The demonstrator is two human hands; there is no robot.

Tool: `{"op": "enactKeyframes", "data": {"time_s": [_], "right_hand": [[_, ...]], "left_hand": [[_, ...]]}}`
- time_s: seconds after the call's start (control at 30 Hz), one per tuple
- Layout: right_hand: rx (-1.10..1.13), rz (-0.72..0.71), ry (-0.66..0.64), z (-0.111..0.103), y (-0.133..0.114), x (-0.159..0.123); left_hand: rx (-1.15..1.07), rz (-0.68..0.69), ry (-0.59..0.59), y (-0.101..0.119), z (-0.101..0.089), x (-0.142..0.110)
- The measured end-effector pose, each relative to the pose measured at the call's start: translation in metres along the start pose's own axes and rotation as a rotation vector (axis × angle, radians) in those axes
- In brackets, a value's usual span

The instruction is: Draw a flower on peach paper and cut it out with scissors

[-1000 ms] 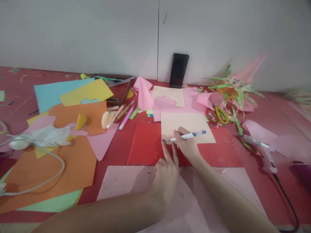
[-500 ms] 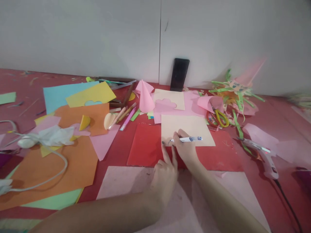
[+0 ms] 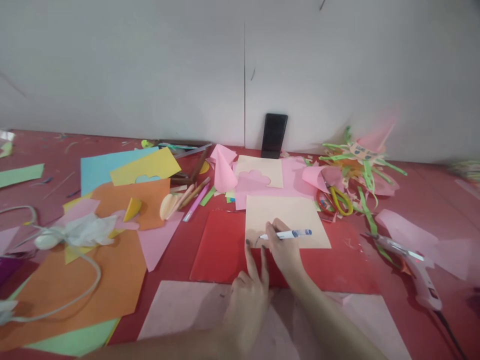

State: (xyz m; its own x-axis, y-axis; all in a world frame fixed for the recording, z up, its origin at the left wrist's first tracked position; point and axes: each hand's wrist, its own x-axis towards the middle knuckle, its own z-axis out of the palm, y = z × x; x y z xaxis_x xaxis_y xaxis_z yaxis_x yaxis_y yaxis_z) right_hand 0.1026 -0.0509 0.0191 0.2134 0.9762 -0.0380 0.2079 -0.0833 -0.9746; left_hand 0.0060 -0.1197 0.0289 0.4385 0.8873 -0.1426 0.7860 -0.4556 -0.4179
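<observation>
A cream paper sheet [image 3: 311, 220], four-sided and otherwise plain, lies flat across a red board [image 3: 221, 245]. A short, dark curved line [image 3: 257, 241] marks it near its lower left corner. Over the sheet's lower part, a slim pen [image 3: 287, 234] with a white barrel and a blue rear end is held at a low slant, tip to the left, beside that line; whether the tip touches the paper is unclear.

Sheet [image 3: 303, 216] beneath pen [image 3: 285, 235], phone [image 3: 274, 136] behind against the wall [image 3: 150, 65], scissors [image 3: 335, 199] (then glue gun [image 3: 417, 261]) at right.
</observation>
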Motion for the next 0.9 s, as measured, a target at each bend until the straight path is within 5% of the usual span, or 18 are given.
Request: {"op": "enactKeyframes", "data": {"time_s": [0.67,0.9], "right_hand": [[0.019,-0.068,0.172,-0.002,0.006,-0.002],[0.044,-0.045,0.012,0.000,0.006,0.000]], "left_hand": [[-0.099,-0.008,-0.042,-0.003,-0.004,0.002],[-0.146,-0.011,-0.020,-0.002,-0.004,0.003]]}}
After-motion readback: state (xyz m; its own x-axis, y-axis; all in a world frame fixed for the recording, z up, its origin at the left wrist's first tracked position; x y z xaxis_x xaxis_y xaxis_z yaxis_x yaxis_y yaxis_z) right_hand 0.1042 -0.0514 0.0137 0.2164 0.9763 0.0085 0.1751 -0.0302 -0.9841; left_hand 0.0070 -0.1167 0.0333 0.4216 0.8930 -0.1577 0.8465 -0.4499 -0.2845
